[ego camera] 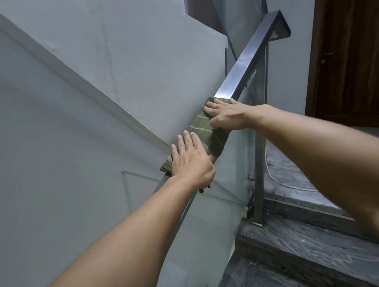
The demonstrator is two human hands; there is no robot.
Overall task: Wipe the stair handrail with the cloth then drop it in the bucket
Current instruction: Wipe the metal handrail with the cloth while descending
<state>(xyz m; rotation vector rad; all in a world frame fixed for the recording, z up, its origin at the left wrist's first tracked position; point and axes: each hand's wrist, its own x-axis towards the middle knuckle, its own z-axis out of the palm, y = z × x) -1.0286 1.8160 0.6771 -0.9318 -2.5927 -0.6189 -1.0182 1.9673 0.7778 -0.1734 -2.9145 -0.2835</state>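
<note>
Both forearms reach fwd; my left hand [189, 161] lies flat, grip wide, on green striped cloth [202, 130] draped over steel square handrail [248, 60], right hand [226, 116] just above, also flat.

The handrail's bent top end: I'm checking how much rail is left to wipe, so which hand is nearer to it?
Right. The right hand presses the cloth's upper edge, nearest the handrail's bent top end. The left hand lies flat on the cloth's lower part, farther down the rail.
</note>
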